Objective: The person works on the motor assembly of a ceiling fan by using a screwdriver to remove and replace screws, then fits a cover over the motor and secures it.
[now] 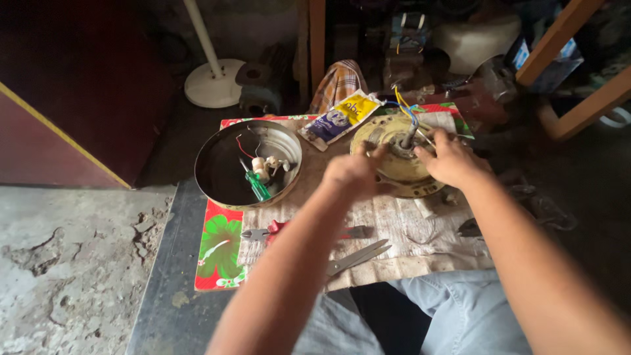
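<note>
- A flat plastic pouch (340, 116), blue, yellow and white, lies tilted at the far edge of the table (220, 250), between the round metal bowl (227, 135) and the motor.
- The table carries a red cloth with green leaf shapes, and a worn sheet of paper (401, 220) is spread over most of it.
- The round yellowish fan motor (401, 172) sits on the far right part of the paper, with a short shaft and blue and yellow wires (405, 108) rising from its middle.
- My left hand (351, 174) is curled against the motor's near left rim; it is blurred, so I cannot tell how firmly it grips.
- My right hand (452, 160) rests on the motor's right side, fingers bent over the top beside the shaft.
- The metal bowl stands left of the motor, well apart from my hands; in it lie a green-handled screwdriver (256, 185), some small whitish parts and a thin red wire.
- Nearer to me, under my left forearm, lie red-handled pliers (263, 232) and a pair of grey metal shears (358, 256) on the paper.
</note>
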